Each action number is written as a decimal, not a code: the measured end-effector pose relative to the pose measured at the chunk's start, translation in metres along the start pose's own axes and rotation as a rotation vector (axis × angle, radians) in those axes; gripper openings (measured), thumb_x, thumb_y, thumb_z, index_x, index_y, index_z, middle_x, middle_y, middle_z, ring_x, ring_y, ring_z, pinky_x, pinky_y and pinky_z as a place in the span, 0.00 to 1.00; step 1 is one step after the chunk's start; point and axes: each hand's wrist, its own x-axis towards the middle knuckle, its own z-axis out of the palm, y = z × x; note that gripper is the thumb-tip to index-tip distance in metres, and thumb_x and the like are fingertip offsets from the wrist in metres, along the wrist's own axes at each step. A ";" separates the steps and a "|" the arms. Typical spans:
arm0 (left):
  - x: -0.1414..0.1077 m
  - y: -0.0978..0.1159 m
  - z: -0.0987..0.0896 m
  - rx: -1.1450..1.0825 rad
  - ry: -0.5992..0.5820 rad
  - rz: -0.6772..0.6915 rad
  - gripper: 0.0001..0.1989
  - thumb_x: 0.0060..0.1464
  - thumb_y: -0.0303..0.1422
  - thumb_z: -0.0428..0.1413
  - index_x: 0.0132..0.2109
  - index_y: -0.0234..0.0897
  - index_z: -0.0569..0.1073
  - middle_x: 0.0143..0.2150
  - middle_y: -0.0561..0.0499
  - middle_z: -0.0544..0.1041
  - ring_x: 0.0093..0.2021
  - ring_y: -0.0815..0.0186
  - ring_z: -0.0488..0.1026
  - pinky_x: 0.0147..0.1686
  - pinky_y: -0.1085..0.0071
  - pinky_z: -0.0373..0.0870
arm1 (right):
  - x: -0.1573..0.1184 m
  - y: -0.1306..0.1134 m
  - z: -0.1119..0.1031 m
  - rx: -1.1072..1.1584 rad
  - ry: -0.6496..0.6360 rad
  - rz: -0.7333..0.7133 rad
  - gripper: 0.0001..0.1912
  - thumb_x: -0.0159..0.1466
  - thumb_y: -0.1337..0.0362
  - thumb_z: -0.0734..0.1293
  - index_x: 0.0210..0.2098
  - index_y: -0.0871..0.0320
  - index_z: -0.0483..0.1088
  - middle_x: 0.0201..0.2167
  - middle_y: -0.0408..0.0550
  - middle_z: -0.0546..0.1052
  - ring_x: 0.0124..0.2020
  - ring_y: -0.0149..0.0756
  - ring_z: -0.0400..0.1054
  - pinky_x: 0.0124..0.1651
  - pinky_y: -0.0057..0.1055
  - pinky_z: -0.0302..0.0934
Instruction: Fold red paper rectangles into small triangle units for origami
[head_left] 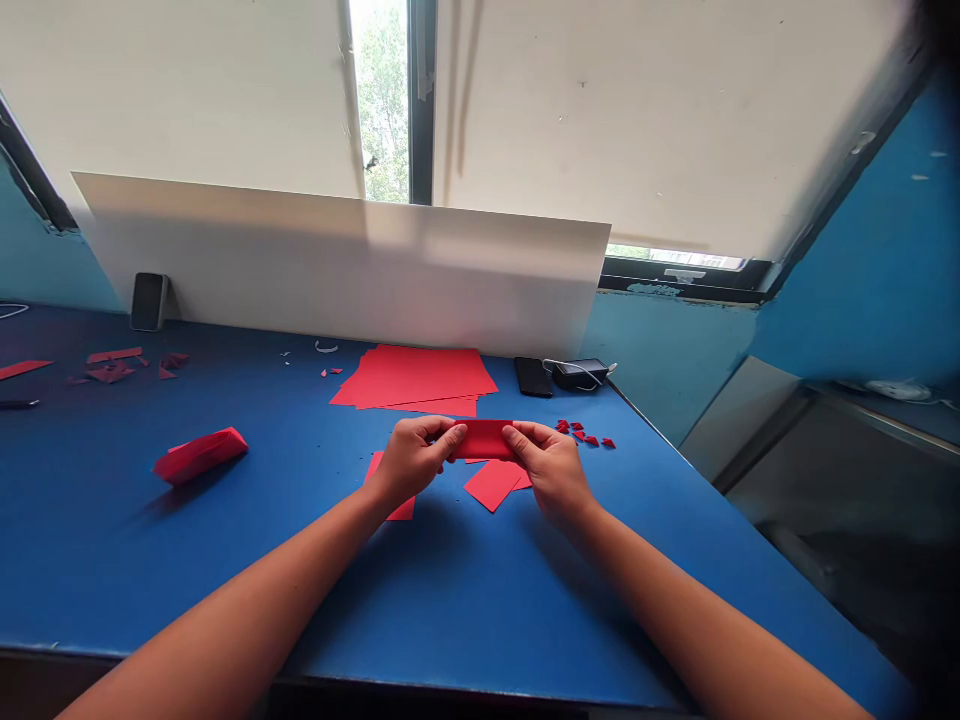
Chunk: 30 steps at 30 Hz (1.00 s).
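Head view: left hand (415, 460) and right hand (546, 468) pinch a red paper strip (484, 438)

Both hands hold the strip up just over the middle of the blue worktop (225, 580), near the bottom of the picture's center. The fingers (431, 432) of each hand are shut tight on its ends, one hand at each side. Under the hands lie some red paper squares (493, 484). Just above them is a big stack of red paper (412, 378). To the right of the strip sit small red paper bits (583, 434) in a little row. Farther up are a black phone (533, 376) and a black charger (579, 373). A folded red paper shape (200, 453) lies well off to the left. Red scraps (112, 368) lie at the upper left. A second phone (148, 301) stands against a white board (337, 265).
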 end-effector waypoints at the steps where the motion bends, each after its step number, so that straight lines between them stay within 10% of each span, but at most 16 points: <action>1: 0.000 0.000 0.000 0.002 0.003 -0.002 0.17 0.57 0.41 0.53 0.26 0.33 0.71 0.21 0.54 0.69 0.19 0.73 0.65 0.19 0.77 0.62 | 0.000 0.000 0.000 0.010 -0.003 0.006 0.17 0.52 0.55 0.74 0.36 0.60 0.77 0.32 0.48 0.80 0.33 0.38 0.74 0.39 0.35 0.68; 30: 0.000 0.003 -0.001 -0.175 -0.005 -0.069 0.13 0.54 0.38 0.56 0.31 0.31 0.75 0.22 0.53 0.71 0.21 0.72 0.65 0.19 0.77 0.65 | -0.003 -0.004 -0.001 -0.062 -0.017 -0.074 0.16 0.55 0.54 0.72 0.36 0.58 0.77 0.33 0.48 0.80 0.35 0.39 0.73 0.39 0.34 0.66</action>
